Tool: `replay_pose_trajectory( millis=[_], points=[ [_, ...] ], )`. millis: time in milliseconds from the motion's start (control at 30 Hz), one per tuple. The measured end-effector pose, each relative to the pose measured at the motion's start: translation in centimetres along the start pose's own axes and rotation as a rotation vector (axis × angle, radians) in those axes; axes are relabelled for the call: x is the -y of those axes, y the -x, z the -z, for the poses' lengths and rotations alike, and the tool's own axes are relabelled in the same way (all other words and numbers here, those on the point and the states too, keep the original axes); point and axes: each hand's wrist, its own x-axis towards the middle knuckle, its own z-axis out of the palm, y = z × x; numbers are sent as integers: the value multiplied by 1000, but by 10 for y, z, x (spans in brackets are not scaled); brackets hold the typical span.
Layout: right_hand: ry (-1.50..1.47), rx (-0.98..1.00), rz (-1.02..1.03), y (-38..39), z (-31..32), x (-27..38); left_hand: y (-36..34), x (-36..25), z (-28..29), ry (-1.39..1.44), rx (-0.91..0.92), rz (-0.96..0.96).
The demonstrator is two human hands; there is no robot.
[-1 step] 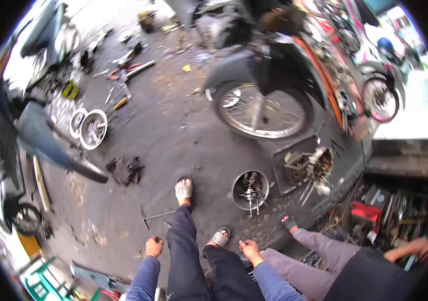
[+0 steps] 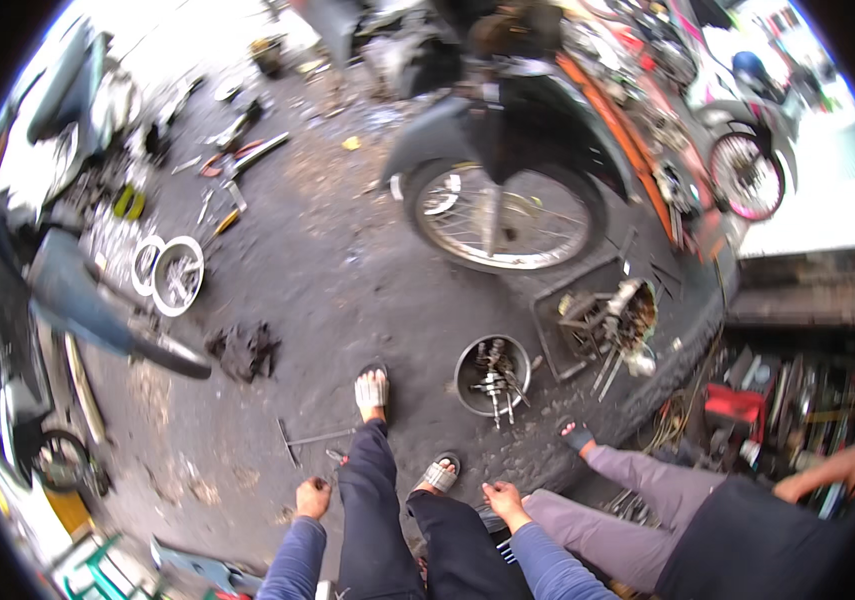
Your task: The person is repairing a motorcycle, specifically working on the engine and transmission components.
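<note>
My left hand (image 2: 313,497) is curled closed beside my left leg, with nothing visible in it. My right hand (image 2: 504,502) is held by my right knee, its fingers drawn together and no object showing between them. On the floor ahead of the left hand lies a T-handle wrench (image 2: 319,438). A small red-handled tool (image 2: 338,457) lies against my left leg, partly hidden. Ahead of my right hand stands a metal bowl (image 2: 461,385) holding greasy gear shafts (image 2: 494,378). Neither hand touches these things.
A motorcycle front wheel (image 2: 492,265) stands ahead, with an opened engine (image 2: 612,325) on a frame nearby. A dark rag (image 2: 243,350), parts bowls (image 2: 178,310) and hand tools lie left. At right sits another person (image 2: 727,530) beside a red toolbox (image 2: 734,408).
The view has shifted slightly, so the wheel and floor items appear further left. The red-handled tool beside my left leg now shows. Both hands keep nearly the same pose.
</note>
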Motion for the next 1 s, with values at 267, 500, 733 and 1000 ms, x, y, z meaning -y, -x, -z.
replay_pose_trajectory(
  millis=[267,500,733,1000],
  points=[
    [81,-110,-286,17,87,-93,34,-147,-53,-85,262,-232],
    [54,-368,-123,-7,154,-52,2,-269,-73,-202,306,-291],
    [-135,-397,-125,-47,249,-59,-5,-365,-66,-464,197,-289],
    [-588,-235,-200,-114,325,-131,53,-459,-94,-733,14,-196]
  ],
)
